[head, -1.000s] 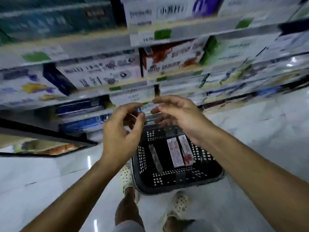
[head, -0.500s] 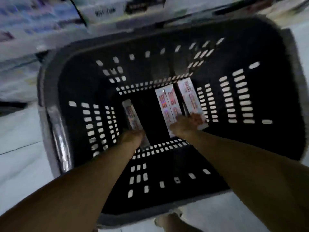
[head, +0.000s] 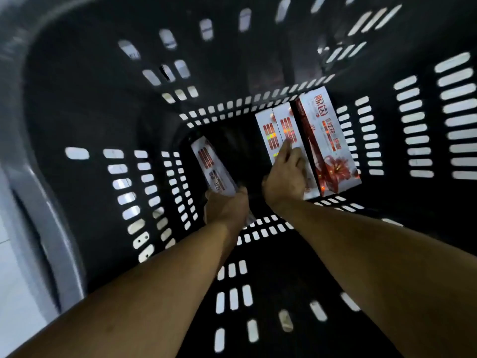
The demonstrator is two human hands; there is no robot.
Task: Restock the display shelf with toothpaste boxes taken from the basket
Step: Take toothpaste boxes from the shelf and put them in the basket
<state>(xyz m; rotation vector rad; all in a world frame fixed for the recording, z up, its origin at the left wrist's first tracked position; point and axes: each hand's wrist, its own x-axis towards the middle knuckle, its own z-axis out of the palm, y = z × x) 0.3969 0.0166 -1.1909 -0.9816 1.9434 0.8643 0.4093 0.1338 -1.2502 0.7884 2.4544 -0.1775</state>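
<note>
Four toothpaste boxes [head: 286, 120] sit at the bottom of a deep, dark basket [head: 77, 104] with slotted walls, seen from straight above. Two bare forearms reach down into it.

All the boxes are long and white with red print. The left box [head: 210, 164] lies alone near the left wall, angled, with rows of small red marks on its narrow face. The left hand [head: 227, 206] is closed round its near end, fingers curled underneath and out of sight.

A bare dark strip of basket bottom separates it from the other three, which lie packed side by side against the right wall. The middle pair [head: 268, 130] show narrow white faces with red columns and small green and yellow patches. The right hand [head: 285, 177] rests on the right one of the pair, its index finger [head: 287, 148] stretched forward along the top. The other fingers bend down at that box's right edge, and I cannot tell whether they grip it.

The right box [head: 329, 140] touches the pair and shows a broad white face with large red lettering, a red lily and a ribbon near its near end. Its side is deep red.

Pale floor [head: 10, 267] shows past the grey rim at the left.
</note>
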